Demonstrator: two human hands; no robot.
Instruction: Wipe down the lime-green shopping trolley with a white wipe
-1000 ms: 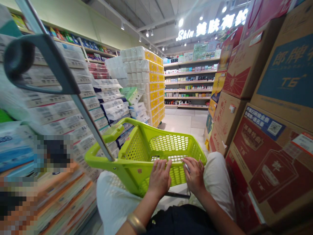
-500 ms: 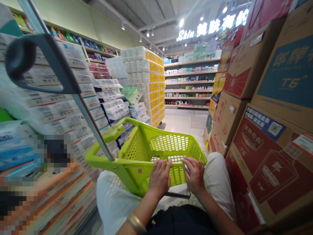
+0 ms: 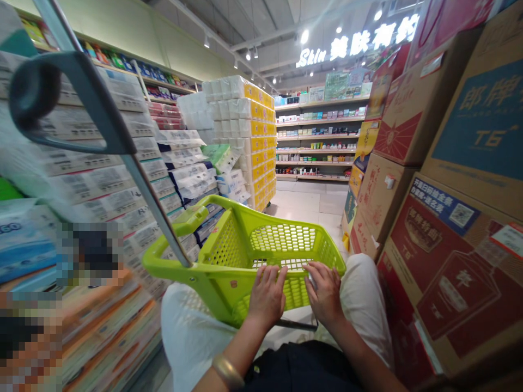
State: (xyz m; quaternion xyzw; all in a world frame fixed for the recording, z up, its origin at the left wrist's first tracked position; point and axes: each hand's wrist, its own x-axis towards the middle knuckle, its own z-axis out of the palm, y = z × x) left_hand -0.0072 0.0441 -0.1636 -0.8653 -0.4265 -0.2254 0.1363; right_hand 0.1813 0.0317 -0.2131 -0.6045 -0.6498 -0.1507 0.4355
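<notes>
A person stands in a shop aisle and looks down at a lime-green shopping basket. It sits low, right in front of the person's legs, and a long metal pole goes up from its left corner to a grey loop handle. The left hand and the right hand both rest on the near edge of the basket, with a small gap between them. Their fingers curl over the edge and seem to hold it. Something small and shiny peeks out by the right hand, but I cannot tell what it is. A gold bangle sits on the left wrist. Big cardboard boxes are piled on the right, and wrapped packs of paper rolls are stacked on the left.
</notes>
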